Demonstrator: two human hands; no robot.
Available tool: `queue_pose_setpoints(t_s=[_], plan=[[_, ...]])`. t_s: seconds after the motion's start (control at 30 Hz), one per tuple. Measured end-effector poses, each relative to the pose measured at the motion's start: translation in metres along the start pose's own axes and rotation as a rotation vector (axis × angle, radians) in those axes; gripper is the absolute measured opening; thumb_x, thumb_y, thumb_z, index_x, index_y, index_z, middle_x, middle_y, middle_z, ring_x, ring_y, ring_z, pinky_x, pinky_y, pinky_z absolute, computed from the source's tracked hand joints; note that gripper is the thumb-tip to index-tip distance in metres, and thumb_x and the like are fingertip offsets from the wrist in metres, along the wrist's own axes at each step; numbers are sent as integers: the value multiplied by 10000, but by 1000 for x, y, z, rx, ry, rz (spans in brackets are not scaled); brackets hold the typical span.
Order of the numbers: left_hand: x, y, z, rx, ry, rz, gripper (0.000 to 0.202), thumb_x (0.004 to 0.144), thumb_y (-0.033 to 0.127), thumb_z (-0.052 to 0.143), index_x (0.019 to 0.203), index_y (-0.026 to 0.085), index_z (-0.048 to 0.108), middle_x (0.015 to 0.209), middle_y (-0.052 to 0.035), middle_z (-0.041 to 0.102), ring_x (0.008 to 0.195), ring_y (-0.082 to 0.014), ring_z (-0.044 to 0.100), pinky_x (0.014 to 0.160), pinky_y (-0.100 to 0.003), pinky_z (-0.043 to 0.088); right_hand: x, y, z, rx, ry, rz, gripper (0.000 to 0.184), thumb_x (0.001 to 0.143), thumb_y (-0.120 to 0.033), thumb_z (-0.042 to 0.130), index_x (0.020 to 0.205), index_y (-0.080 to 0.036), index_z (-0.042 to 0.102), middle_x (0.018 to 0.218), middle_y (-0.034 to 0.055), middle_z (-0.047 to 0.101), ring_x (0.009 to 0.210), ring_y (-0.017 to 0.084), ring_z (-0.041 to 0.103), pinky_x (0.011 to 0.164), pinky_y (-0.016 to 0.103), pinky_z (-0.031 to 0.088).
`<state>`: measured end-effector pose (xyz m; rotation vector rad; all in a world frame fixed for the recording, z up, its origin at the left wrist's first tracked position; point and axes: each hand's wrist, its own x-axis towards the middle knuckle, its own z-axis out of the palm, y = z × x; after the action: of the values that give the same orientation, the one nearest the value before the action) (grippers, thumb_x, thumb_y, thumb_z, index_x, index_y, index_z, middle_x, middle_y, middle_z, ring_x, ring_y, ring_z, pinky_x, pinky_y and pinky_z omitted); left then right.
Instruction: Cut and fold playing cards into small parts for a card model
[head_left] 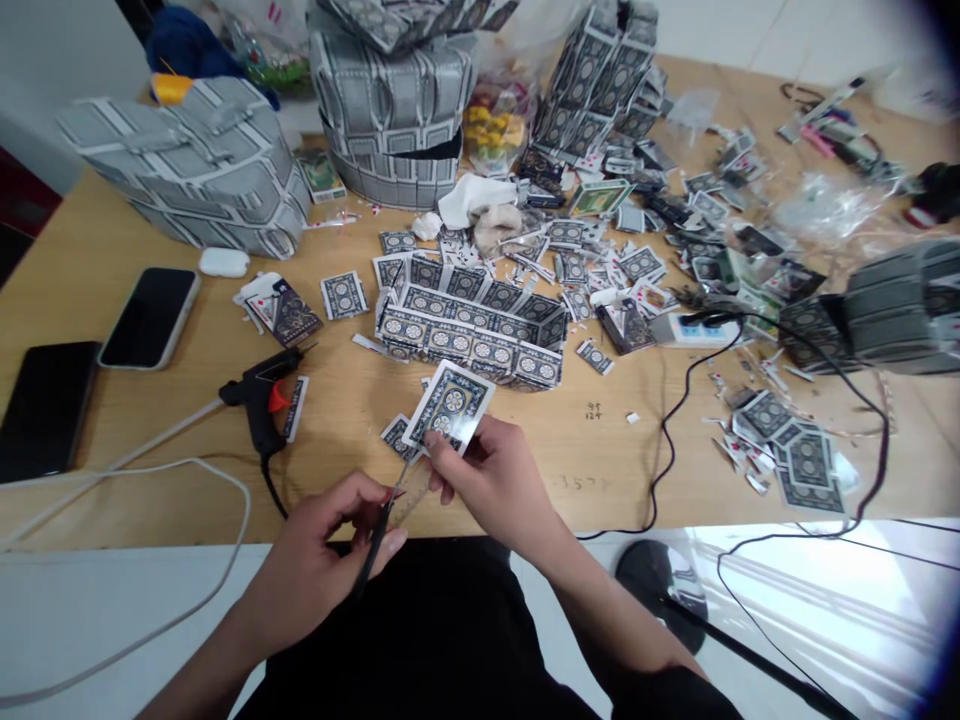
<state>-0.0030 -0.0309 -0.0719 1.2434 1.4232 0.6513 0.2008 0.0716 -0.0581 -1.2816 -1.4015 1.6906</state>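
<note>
Nearest the camera, the left hand is closed around a pair of scissors, fingers curled through the handles, the blades pointing up and to the right. Just right of it, the right hand pinches a playing card by its near edge between thumb and fingertips, the patterned back facing up and the card tilted over the near edge of the table. The scissor tips reach the near edge of the card; whether they bite into it cannot be told.

Left of the hands, a black glue gun rests on the table with its cord running off the near edge. Further left lie two phones, a dark one and one with a pale rim, and beyond them a small white case.

Just beyond the held card stands a low box built of cards, open at the top. To the right, a black cable loops across the table, with loose cards and cut scraps scattered around it.

At the far side stand larger card-covered shapes: a rounded one at the left, a stacked round one in the middle, and a tall heap of cards to its right.
</note>
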Motion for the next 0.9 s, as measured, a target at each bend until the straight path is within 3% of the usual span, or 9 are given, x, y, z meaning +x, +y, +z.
queue_pose_setpoints(t_s=[0.53, 0.9], plan=[[-5, -11, 3, -13, 39, 45, 196, 988, 383, 729, 930, 226, 627, 834, 4, 665, 770, -159, 644, 718, -270, 488, -3, -7, 2, -99, 29, -96, 271, 956, -299, 690, 707, -229, 610, 556, -14, 662, 489, 144, 592, 485, 267, 437], [-5, 0, 6, 10, 36, 42, 206, 976, 395, 729, 896, 222, 650, 779, 10, 663, 707, -158, 633, 673, -266, 495, -3, -9, -2, -137, 25, -156, 286, 953, -272, 682, 683, -225, 599, 550, -30, 607, 499, 124, 531, 478, 255, 377]])
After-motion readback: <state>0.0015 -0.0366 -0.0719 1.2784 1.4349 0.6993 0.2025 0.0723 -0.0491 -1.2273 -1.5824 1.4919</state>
